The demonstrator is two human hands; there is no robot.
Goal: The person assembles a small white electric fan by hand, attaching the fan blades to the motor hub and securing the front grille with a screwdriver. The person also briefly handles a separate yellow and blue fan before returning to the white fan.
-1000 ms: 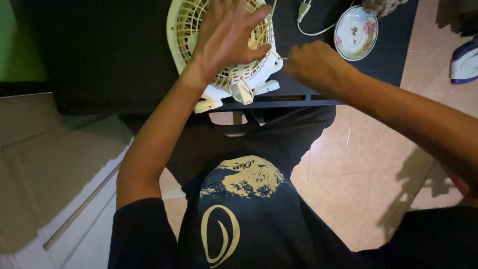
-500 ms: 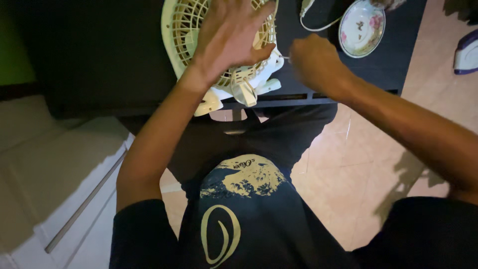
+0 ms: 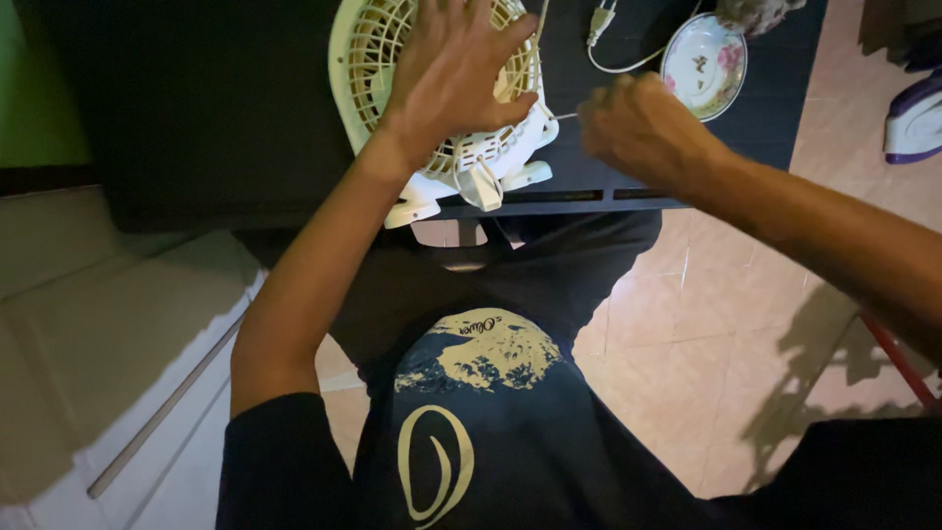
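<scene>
A cream plastic fan [image 3: 471,162] lies grille-up at the front edge of a black table [image 3: 226,108]. My left hand [image 3: 456,74] rests flat on the grille with its fingers spread, pressing it down. To the right of the fan, my right hand [image 3: 643,128] is closed in a fist around a thin metal tool [image 3: 564,116]. The tool's tip points at the fan's right side. The handle is hidden inside the fist.
A floral saucer [image 3: 703,64] sits on the table just behind my right hand, beside a white cord with a plug [image 3: 601,22]. A purple and white iron [image 3: 915,120] stands on the tiled floor at the right. A pale step lies at the left.
Both hands stay almost where they were, the left on the grille and the right beside the fan. The view has shifted slightly.
</scene>
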